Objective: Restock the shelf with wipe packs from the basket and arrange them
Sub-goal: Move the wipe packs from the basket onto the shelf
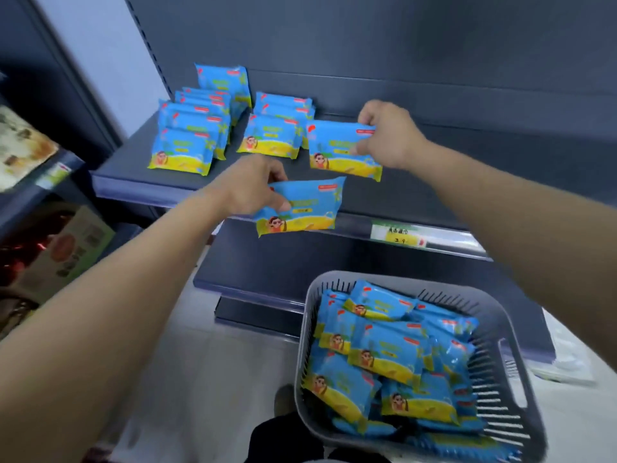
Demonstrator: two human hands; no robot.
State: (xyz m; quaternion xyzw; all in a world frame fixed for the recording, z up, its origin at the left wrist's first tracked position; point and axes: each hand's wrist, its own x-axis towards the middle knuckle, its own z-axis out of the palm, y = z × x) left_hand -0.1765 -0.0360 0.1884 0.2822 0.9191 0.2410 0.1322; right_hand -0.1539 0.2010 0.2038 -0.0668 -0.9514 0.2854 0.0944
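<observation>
Dark grey shelf (133, 175) against a dark back panel, price label (397, 233) on its front edge, pale floor below. Stocked packs (187, 142) in rows at shelf left. Right hand (387, 135) pinches the right pack (337, 152) by its right end, over the shelf, long axis left-right, print facing out. Left hand (253, 185) fingers grip the left pack (307, 208) at the shelf's front edge, long axis left-right, right end tilted up. Basket (500, 355) of packs at lower right.

Dim, even light; soft blur, warped edges
</observation>
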